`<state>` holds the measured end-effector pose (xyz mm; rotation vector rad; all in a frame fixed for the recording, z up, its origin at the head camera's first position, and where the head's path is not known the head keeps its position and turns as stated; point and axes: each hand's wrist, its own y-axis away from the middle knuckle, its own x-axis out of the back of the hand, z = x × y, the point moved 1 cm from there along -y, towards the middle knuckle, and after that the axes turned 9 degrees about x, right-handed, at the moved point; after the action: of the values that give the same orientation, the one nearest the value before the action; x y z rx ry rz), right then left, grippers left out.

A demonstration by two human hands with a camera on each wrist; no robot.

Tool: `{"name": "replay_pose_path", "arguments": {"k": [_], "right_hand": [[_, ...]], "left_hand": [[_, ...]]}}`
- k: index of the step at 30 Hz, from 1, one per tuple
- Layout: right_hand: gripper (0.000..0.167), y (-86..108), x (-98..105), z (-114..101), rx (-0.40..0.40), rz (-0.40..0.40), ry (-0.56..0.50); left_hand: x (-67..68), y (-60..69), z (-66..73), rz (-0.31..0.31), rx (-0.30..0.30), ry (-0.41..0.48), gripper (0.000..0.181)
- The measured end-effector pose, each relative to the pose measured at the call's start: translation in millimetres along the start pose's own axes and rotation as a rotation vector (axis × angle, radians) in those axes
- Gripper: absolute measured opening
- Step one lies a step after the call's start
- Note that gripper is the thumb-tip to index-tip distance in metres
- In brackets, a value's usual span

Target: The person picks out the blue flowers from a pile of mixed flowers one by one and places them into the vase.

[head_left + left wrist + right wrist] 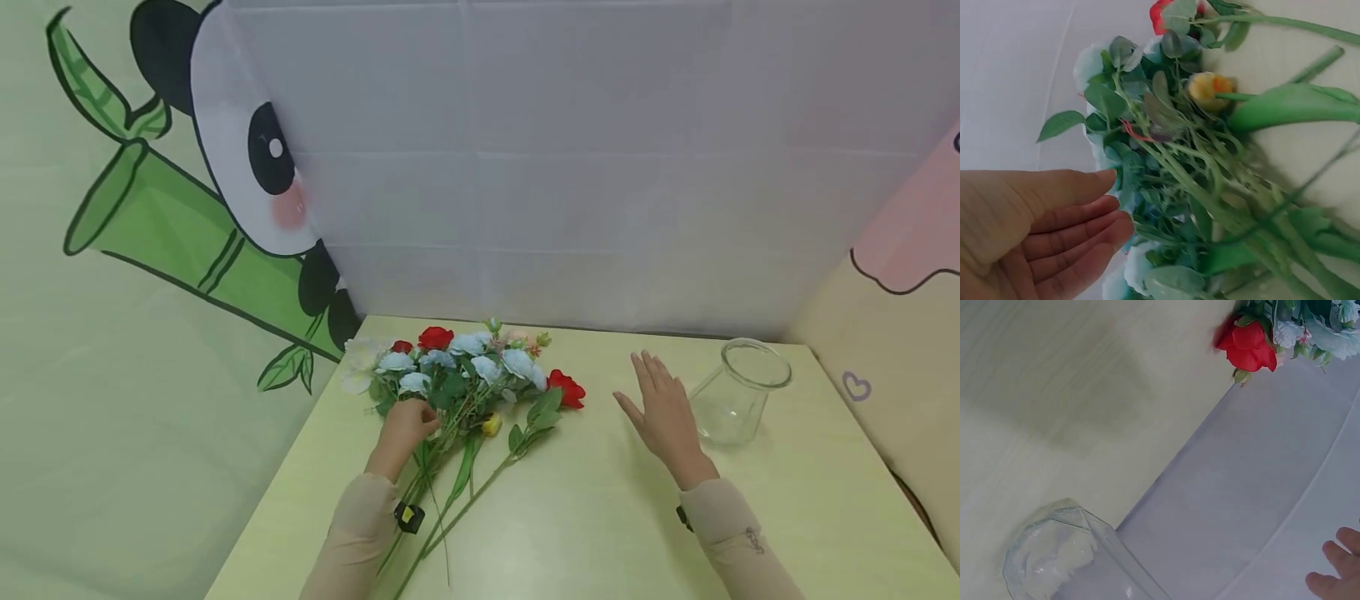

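Observation:
A bunch of artificial flowers lies on the table, with pale blue blooms (483,368), a red rose (567,390) at its right and a yellow tulip (492,425) among green stems (1210,194). My left hand (405,429) is over the left side of the bunch. In the left wrist view its fingers (1079,244) are loosely bent beside the leaves, and nothing shows between them. Raised above the table, my right hand (667,417) has its fingers straight and spread, left of a clear glass vase (729,410). Only fingertips of it appear in the right wrist view, apart from the vase.
White blooms (362,360) lie at the far left of the bunch. Long stems (471,502) reach toward the front of the table (600,533). A pale cloth backdrop (585,183) stands behind the table, with printed side cloths left and right.

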<state>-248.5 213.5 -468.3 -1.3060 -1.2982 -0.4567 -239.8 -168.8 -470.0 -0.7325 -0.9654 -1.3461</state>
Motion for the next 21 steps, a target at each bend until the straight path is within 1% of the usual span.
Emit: {"name": "replay_pose_path", "arguments": {"k": [4, 8, 10, 12, 16, 18, 21], "right_hand": [[0.057, 6.1, -4.3, 0.4, 0.055, 0.093, -0.012], [0.044, 10.9, -7.2, 0.4, 0.131, 0.179, -0.001], [0.04, 12.3, -8.2, 0.6, 0.156, 0.208, 0.01], [0.038, 13.0, -9.0, 0.6, 0.166, 0.221, 0.012], [0.037, 14.1, -11.6, -0.3, 0.162, 0.215, 0.0], [0.037, 15.1, -14.1, -1.0, 0.155, 0.209, -0.018], [0.035, 17.6, -19.3, -1.4, 0.139, 0.191, -0.046]], "left_hand": [[-1.6, 5.6, -16.8, -0.009, 0.069, 0.028, 0.011], [-4.8, 8.1, -31.1, -0.019, 0.11, 0.03, 0.039], [-7.6, 7.6, -36.2, -0.03, 0.113, 0.038, 0.048], [-10.6, 6.8, -39.9, -0.032, 0.12, 0.052, 0.047], [-17.9, 6.1, -45.4, -0.049, 0.148, 0.051, 0.035], [-21.8, 6.7, -47.7, -0.053, 0.163, 0.057, 0.032], [-26.1, 9.2, -49.5, -0.048, 0.16, 0.063, 0.029]]}}
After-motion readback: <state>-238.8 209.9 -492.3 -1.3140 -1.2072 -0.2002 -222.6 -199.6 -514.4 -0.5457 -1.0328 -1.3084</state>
